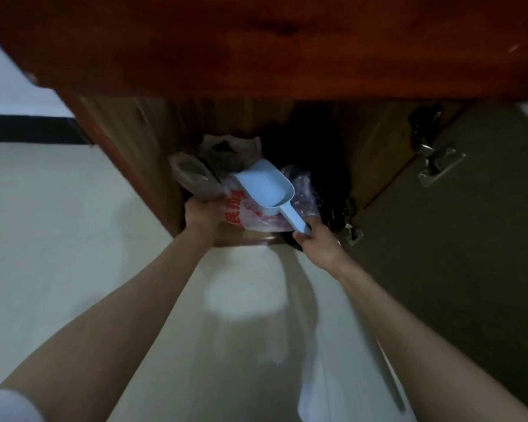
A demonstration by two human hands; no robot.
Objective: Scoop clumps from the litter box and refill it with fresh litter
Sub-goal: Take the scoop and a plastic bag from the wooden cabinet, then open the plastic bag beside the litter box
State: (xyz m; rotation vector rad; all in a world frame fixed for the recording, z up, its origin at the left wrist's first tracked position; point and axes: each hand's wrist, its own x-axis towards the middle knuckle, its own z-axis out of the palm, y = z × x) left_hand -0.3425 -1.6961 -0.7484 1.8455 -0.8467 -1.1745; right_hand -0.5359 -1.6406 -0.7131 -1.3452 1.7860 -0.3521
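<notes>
You reached into a wooden cabinet point(256, 56) with its door point(457, 226) swung open. Plastic bags point(250, 214) sat inside on the cabinet floor. Your left hand point(201, 213) gripped the white bag with red print. Your right hand point(316, 242) held the handle of a light blue scoop point(265, 185) over the bags.

Scoop point(265, 185): smooth pale-blue plastic, matt. Bag point(250, 214): thin crinkly plastic film, translucent white, red print, slight sheen. Cabinet point(256, 47): reddish wood, varnished, faint gloss; inner walls duller brown wood grain. Door point(457, 239): flat matt olive surface. Hinges point(438, 162): bare shiny metal. Floor point(58, 223): smooth pale, glossy reflections.
</notes>
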